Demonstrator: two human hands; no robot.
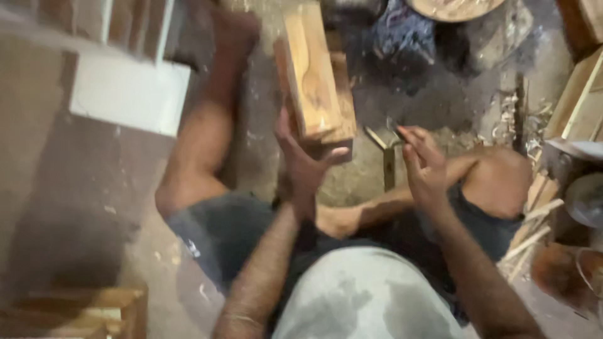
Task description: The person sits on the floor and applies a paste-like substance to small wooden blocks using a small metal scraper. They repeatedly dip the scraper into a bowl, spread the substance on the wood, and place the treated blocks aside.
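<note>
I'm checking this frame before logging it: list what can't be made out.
Head view only, all motion-blurred.
- Wooden block: far end cut by the top edge; near end hidden by the left hand.
- Right hand: whatever its fingertips pinch is too small and blurred.
- Round wooden piece: cut by the top edge.
- Clutter at right: blurred.

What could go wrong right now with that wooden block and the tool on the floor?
The left hand steadies the wooden block only at its near end, so it might tip or slip. The right hand hovers near the hammer-like tool, close to the bare knee; a fumbled grab may strike it.
</note>
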